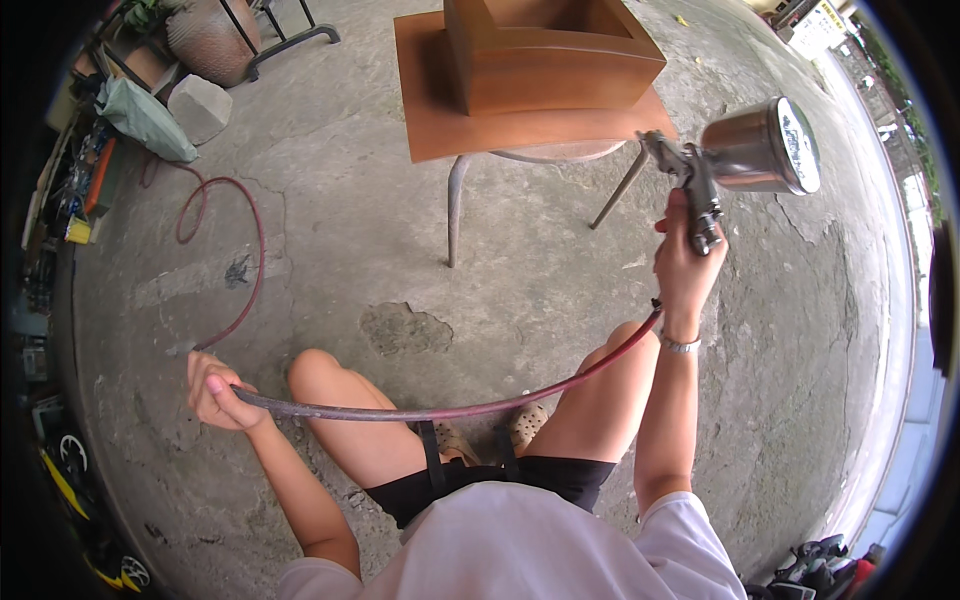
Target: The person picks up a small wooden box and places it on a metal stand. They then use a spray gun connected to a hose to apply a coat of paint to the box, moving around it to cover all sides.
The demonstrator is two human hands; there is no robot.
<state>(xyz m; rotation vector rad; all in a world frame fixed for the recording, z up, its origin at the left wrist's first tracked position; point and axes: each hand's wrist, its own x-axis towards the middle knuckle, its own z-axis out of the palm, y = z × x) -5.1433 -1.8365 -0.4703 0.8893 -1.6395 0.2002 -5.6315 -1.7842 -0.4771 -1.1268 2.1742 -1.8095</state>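
My right hand (pixel 684 262) grips the handle of a metal spray gun (pixel 700 180) with a shiny steel cup (pixel 765 146) on top, held up to the right of a brown wooden box (pixel 545 55). The box sits on a brown board (pixel 520 125) laid across a stool (pixel 455 205). My left hand (pixel 215 392) holds the dark red air hose (pixel 440 410), which runs across my knees to the gun and loops away over the concrete floor at the left.
A grey stone block (pixel 198 107), a green sack (pixel 148 120) and a large clay pot (pixel 210 38) stand at the back left. Tools and clutter line the left edge. Cracked concrete floor (pixel 400 330) lies around the stool.
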